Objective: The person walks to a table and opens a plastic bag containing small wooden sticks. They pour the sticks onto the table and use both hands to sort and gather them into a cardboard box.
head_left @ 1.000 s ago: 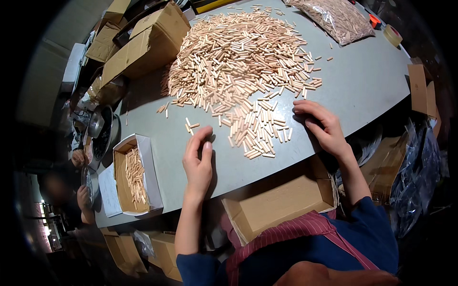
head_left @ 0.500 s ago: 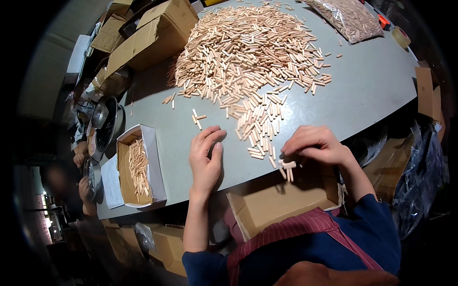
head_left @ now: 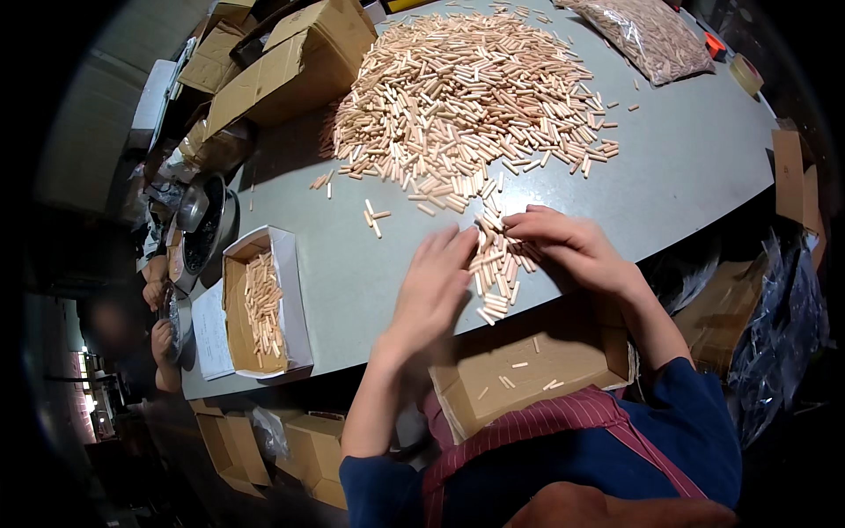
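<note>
A small cluster of short wooden dowels point(head_left: 502, 268) lies near the table's front edge, between my two hands. My left hand point(head_left: 433, 286), a little blurred, rests along the cluster's left side with its fingers stretched forward. On the other side, my right hand point(head_left: 572, 248) lies over the dowels with fingers extended, fingertips touching them. Neither hand grips anything. Behind them spreads a large heap of dowels point(head_left: 466, 97). Just below the table edge, an open cardboard box point(head_left: 537, 383) sits against my apron, holding several scattered dowels.
A white-sided box point(head_left: 293, 304) with dowels stands at left beside a paper sheet point(head_left: 211, 330). A large carton point(head_left: 295, 66) and a clear bag of dowels point(head_left: 647, 40) flank the heap. A tape roll point(head_left: 746, 76) lies far right. Another person's hands point(head_left: 161, 339) work at far left.
Dowels from my right hand have dropped into the box below. Both hands have moved forward and inward around the front dowels, which are now gathered closer together.
</note>
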`<action>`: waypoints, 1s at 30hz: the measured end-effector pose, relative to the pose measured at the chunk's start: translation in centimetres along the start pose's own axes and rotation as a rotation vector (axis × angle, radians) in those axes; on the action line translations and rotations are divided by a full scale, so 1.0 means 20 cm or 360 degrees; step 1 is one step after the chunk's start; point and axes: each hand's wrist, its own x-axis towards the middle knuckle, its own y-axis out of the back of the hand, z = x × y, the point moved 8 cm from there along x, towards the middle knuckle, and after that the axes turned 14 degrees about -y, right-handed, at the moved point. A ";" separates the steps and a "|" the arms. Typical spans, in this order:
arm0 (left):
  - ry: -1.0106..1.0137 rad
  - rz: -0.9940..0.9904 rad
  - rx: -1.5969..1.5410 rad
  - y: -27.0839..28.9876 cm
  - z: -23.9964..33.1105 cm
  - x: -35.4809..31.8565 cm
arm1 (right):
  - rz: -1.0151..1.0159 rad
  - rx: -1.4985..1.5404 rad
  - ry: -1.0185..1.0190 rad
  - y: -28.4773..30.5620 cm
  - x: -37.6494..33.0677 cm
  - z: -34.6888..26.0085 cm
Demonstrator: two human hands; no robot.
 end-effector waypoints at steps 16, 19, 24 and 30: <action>0.0352 0.0426 0.0359 0.12 0.04 -0.11 | 0.0556 -0.0809 0.0303 0.10 -0.09 -0.04; 0.0279 0.0300 0.0204 0.11 0.04 -0.12 | 0.0365 -0.0844 0.0307 0.08 -0.09 -0.05; 0.0252 0.0315 -0.0624 0.09 -0.02 -0.21 | -0.0143 -0.0412 0.0378 0.09 -0.13 -0.01; 0.0292 0.0333 0.0144 0.09 -0.02 -0.01 | 0.0524 -0.0792 0.0244 0.07 -0.03 -0.02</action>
